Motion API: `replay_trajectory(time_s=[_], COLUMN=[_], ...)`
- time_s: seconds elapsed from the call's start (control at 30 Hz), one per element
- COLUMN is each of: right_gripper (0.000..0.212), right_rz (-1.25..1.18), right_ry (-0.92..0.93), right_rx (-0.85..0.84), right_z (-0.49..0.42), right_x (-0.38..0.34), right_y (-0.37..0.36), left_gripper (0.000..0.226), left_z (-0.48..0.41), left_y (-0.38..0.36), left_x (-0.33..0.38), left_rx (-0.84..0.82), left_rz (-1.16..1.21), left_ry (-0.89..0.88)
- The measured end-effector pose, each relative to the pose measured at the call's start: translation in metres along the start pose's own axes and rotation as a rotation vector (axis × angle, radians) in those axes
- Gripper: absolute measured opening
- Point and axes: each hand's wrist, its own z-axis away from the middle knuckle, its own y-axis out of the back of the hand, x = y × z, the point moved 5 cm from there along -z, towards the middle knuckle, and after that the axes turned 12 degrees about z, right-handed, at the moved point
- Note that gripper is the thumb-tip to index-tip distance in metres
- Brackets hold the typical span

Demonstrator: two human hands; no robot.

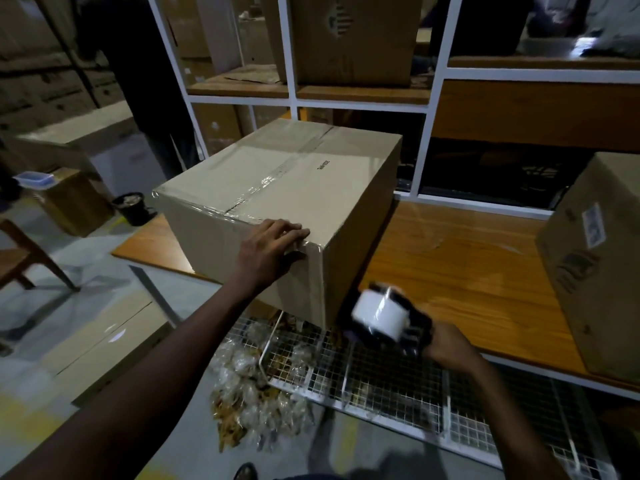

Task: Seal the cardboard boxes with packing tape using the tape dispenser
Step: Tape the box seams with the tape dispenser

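Cardboard box [277, 188]: sits closed on the wooden table [467, 271], just above frame centre, one corner turned toward 5 o'clock.
Tape [273, 178]: a clear strip runs along the top seam of the box from 1 o'clock down to 7 o'clock; more clear tape wraps its near top edge.
Left hand [270, 247]: lies palm down on the near top edge of the box, at 6 o'clock of its lid; the fingers are nearly straight, spread and pressing on the taped edge, gripping nothing.
Right hand [446, 344]: at 4 o'clock of the frame, below the table edge, fingers curled round the tape dispenser.
Tape dispenser [384, 317]: black frame with a white roll, held clear of the box, off its 5 o'clock corner; it is blurred, so the hand probably has it by the handle.
Second box [595, 265]: on the same table at 3 o'clock, well apart from the first.
Wire rack [381, 375]: under the table at 5 o'clock, crumpled plastic wrap [249, 393] beside it.
Shelf box [353, 39]: stands on the shelving at 12 o'clock.
Black bucket [133, 207]: on the floor at 9 o'clock.
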Motion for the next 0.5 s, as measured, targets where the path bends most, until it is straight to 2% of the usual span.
replay_trajectory(time_s=[0.07,0.17,0.27,0.43,0.5], right_gripper=[0.049,0.055,0.040,0.016,0.016], right_rz=[-0.057,-0.282,-0.390,-0.665,-0.742], right_ry=[-0.043,-0.113,-0.103,-0.083,-0.088], right_rx=[-0.068,0.106,0.169,0.144,0.117], right_z=[0.017,0.031,0.024,0.017,0.012], right_x=[0.041,0.035,0.009,-0.021,-0.038], right_y=[-0.025,-0.025,-0.006,0.012,0.017], left_gripper=[0.041,0.042,0.042,0.050,0.053], left_z=[0.002,0.003,0.003,0.008,0.011], left_y=[-0.001,-0.001,0.000,-0.006,-0.010], left_x=[-0.002,0.001,0.001,0.006,0.007], left_rx=[0.020,0.036,0.019,0.012,0.007], left_rz=[0.005,-0.005,-0.010,0.022,0.046], left_ry=[0.022,0.021,0.025,0.069,0.095])
